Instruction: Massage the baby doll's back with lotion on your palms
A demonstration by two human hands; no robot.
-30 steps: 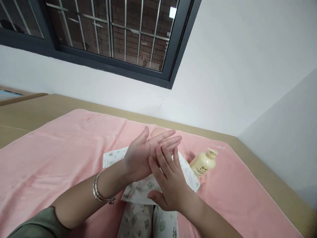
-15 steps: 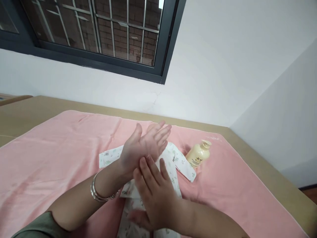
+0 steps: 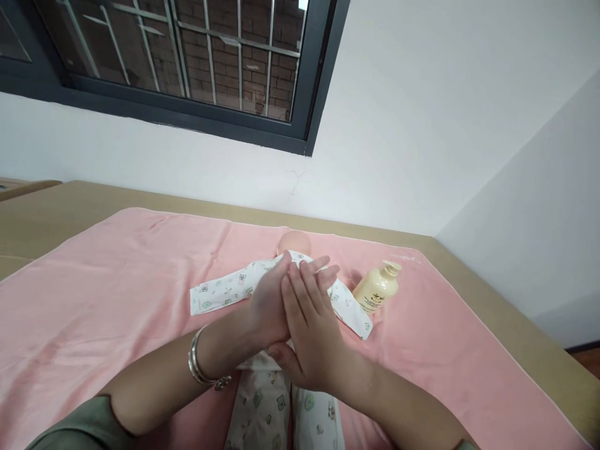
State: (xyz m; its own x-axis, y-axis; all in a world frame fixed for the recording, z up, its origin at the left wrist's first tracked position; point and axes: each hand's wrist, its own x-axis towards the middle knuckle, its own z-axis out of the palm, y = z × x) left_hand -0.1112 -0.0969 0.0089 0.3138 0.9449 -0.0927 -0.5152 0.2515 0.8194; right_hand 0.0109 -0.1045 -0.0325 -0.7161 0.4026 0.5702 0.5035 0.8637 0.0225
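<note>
Above a pink sheet (image 3: pixel 445 356), near a white wall (image 3: pixel 422 125) and barred window (image 3: pixel 307 81), the hands (image 3: pixel 321 340) press together.

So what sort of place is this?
Possibly a baby-care room, at home or for practice: a pink blanket is spread out, with a small patterned outfit and a pump bottle on it.

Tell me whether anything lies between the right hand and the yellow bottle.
Yes: in this view, a printed white sleeve lies between the right hand and the yellow bottle, low on the pink cloth.
</note>
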